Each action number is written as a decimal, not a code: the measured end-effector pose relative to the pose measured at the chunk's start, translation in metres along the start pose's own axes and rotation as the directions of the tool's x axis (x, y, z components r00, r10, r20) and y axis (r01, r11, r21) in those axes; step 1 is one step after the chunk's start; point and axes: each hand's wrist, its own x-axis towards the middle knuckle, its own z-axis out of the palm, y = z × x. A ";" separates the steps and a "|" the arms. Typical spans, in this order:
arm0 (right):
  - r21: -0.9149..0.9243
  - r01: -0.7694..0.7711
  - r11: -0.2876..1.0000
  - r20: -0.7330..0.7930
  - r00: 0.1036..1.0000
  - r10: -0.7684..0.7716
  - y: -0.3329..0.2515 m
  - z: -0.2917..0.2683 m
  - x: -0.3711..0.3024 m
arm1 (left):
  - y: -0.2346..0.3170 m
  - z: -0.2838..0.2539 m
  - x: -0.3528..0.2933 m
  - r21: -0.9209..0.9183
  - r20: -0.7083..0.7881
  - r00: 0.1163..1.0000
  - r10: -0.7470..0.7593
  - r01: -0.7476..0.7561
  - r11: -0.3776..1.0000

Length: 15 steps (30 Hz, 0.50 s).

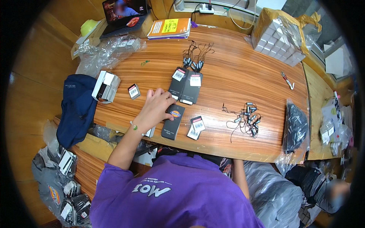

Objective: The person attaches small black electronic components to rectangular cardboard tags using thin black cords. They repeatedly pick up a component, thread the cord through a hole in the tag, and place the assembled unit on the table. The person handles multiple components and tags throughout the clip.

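My left hand [157, 104] reaches over the wooden table with bent fingers. Its thumb and fingertips rest at the upper left edge of a dark hang tag [172, 128] with an oval logo. Just beyond it lie two stacks of dark hang tags, a left one [176, 86] and a right one [191, 91], with white-and-red labels on top. Black strings with small barrel-like pieces [192, 64] fan out from their far ends. Small label cards [197, 124] lie to the right of the logo tag. My right forearm [239, 174] drops below the table edge, hiding the hand.
Loose black strings [249, 118] lie right of centre. A label stack [134, 91] and an open box of cards [106, 88] sit left. Snips [287, 79], a plastic-bagged black bundle [295, 127], and a carton of white boxes [277, 40] stand right. A laptop [123, 17] is far left.
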 end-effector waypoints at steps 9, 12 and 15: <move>-0.030 -0.007 1.000 0.070 0.998 0.009 -0.027 0.012 0.035 | -0.005 -0.009 -0.005 -0.263 0.019 0.996 -0.086 0.088 0.961; -0.216 0.045 0.975 0.139 0.990 -0.015 -0.019 -0.004 0.009 | -0.006 -0.005 -0.013 -0.791 0.190 0.954 -0.230 0.288 0.540; -0.568 0.253 0.783 0.276 0.955 -0.108 -0.017 -0.024 -0.041 | -0.013 -0.001 -0.014 -0.865 0.148 0.962 -0.229 0.238 0.442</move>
